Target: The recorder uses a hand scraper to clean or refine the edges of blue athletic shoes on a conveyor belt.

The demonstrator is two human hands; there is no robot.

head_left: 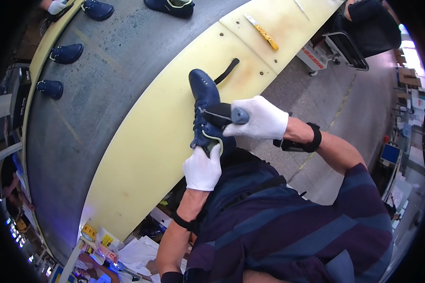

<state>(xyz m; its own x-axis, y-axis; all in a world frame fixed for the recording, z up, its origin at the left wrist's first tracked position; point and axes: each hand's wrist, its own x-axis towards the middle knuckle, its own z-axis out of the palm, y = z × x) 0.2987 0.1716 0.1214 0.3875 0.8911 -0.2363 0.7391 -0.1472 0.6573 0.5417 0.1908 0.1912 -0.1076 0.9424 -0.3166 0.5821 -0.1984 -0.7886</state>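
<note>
The navy shoe (204, 87) lies on the yellow worktop (141, 155), toe pointing far, to the left of and nearer than the yellow-handled cutter (268, 40). Its collar is grasped by the fingers of the left hand (202, 170); a dark tool (239, 116) is clenched in those of the right hand (264, 118), beside the laces (199, 116). The collar is best held steady, the tool guided lightly and the laces left unsnagged.
</note>
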